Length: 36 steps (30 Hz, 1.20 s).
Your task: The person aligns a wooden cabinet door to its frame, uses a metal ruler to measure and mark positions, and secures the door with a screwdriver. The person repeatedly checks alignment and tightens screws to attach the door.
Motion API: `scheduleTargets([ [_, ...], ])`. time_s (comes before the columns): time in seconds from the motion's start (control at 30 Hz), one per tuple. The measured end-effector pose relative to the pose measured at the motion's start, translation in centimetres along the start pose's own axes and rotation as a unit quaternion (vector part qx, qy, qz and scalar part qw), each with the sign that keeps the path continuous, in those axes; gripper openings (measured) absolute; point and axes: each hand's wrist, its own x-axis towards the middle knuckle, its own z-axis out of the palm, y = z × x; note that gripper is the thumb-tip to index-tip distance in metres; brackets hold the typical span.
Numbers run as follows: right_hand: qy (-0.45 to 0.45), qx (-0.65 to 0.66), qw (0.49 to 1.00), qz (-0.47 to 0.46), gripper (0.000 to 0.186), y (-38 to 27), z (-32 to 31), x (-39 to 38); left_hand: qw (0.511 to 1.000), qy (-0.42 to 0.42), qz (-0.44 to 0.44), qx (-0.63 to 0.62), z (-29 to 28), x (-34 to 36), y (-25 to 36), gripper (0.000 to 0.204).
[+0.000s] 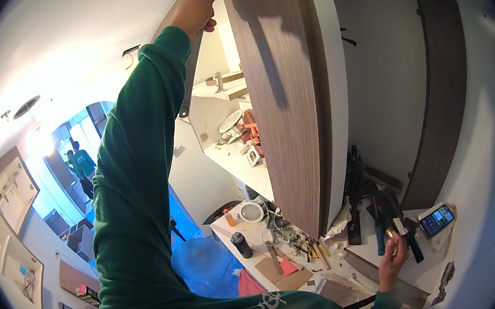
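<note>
My left hand point(193, 14) is raised high at the top, by the edge of a brown wood-grain cabinet door panel point(282, 108). Its fingers are closed round a long flat metal ruler point(190, 82), which slants down behind my sleeve to an end with a hole. Low on the right, my right hand point(393, 260) has its fingers curled together beside several dark-handled tools point(381, 219). A small brass-coloured tip point(390, 235) shows at its fingertips; what it belongs to is unclear.
Cabinet shelves point(229, 156) hold lamp rings and orange straps. Below, a cluttered worktop point(260, 274) carries a black bottle point(241, 245), a round light point(251, 212) and scraps. A lit phone point(436, 220) lies right. A brown board point(437, 92) leans on the wall. Two people point(82, 163) stand far left.
</note>
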Motion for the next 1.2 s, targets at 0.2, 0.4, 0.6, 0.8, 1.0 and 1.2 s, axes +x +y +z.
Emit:
scheduleTargets([
  [0.2, 0.008, 0.011, 1.000, 0.000, 0.033, -0.5, 0.2, 0.1, 0.998, -0.023, 0.051, 0.008, 1.0, 0.9, -0.2, 0.027],
  [0.4, 0.017, 0.009, 1.000, -0.002, 0.034, 0.1, 0.4, 0.0, 0.998, -0.019, 0.049, 0.017, 1.2, 1.9, 0.2, 0.026],
  [0.6, 0.030, 0.005, 0.999, -0.010, 0.038, 0.8, 0.6, 0.0, 0.993, -0.014, 0.071, 0.088, 1.6, 1.6, 0.3, 0.023],
  [0.8, 0.030, 0.004, 1.000, -0.008, 0.038, 0.6, 0.6, 0.0, 0.994, -0.020, 0.076, 0.074, 2.1, 1.2, 0.3, 0.022],
  [1.0, 0.027, -0.007, 1.000, -0.008, 0.036, 1.0, 0.6, 0.1, 0.992, -0.028, 0.084, 0.093, 1.6, 1.4, 0.1, 0.023],
  [1.2, 0.030, -0.013, 0.999, -0.004, 0.035, 1.3, 0.7, 0.0, 0.988, -0.007, 0.094, 0.118, 1.4, 1.8, -0.1, 0.027],
])
